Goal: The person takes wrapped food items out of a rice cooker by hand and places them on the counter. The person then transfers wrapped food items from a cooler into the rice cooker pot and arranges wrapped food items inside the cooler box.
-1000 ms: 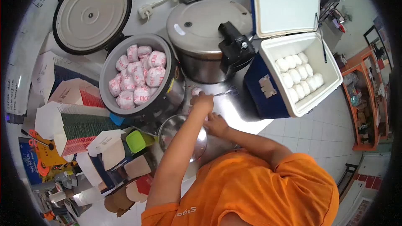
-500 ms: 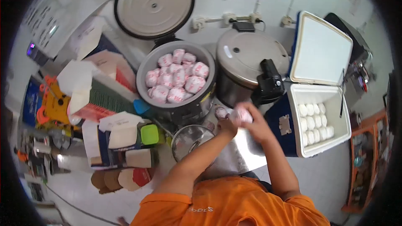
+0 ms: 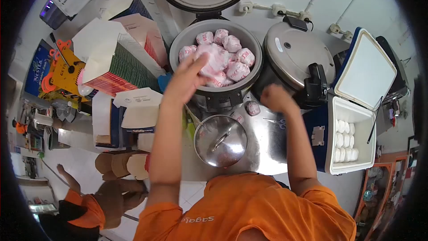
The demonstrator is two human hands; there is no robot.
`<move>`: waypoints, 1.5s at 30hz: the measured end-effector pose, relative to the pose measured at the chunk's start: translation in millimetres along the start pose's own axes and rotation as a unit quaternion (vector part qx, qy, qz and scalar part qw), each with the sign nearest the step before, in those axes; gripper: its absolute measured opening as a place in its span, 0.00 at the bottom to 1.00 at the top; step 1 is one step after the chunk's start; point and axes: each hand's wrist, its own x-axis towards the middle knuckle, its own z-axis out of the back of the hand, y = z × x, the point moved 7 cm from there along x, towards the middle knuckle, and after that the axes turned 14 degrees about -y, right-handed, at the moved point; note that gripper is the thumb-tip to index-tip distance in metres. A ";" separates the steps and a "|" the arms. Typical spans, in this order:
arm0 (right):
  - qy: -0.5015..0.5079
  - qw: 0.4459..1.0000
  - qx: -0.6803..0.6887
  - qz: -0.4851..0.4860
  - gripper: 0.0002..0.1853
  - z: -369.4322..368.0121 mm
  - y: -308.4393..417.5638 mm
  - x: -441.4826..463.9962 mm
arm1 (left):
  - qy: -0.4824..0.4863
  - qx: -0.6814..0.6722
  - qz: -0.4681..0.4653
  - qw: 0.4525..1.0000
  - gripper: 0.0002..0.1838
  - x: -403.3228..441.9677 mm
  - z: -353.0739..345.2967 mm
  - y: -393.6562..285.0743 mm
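My left hand (image 3: 183, 81) is over the rice cooker (image 3: 176, 64), its fingers and thumb around a paper-wrapped rice packet (image 3: 213, 60) that is smeared by motion. Below it, the pot holds several more white packets with red print (image 3: 238, 71). My right hand (image 3: 277, 98) is curled closed above the steel counter, in front of the second cooker; whatever may be inside its fingers is hidden. Near that hand, a small wrapped packet (image 3: 253, 108) lies on the counter, and another pale printed piece (image 3: 236, 117) is beside it.
A lidded metal pot (image 3: 220, 140) stands near my body. The closed cooker (image 3: 299, 58) and an open cooler (image 3: 376, 127) with white rolls are at right. Boxes of folded cartons (image 3: 129, 69) crowd the left. Scissors (image 3: 281, 124) lie on the counter. Another person (image 3: 89, 209) is at lower left.
My left hand has moved from the counter up and left to the open cooker with a wrapped packet. My right hand, which held a packet, has drawn up and away. The view has shifted.
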 end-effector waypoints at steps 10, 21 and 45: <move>0.028 0.993 -0.084 -0.083 0.31 -261.2 -83.0 23.0 | -0.089 0.478 -0.051 0.872 0.17 230.7 52.0 32.3; -0.027 0.907 0.362 0.215 0.31 98.1 91.9 7.0 | -0.148 0.301 -0.254 0.907 0.18 103.9 49.9 -33.8; -0.005 0.929 0.371 -0.018 0.28 -173.5 -40.0 -43.3 | -0.133 0.282 -0.537 0.784 0.19 37.7 -24.0 -172.8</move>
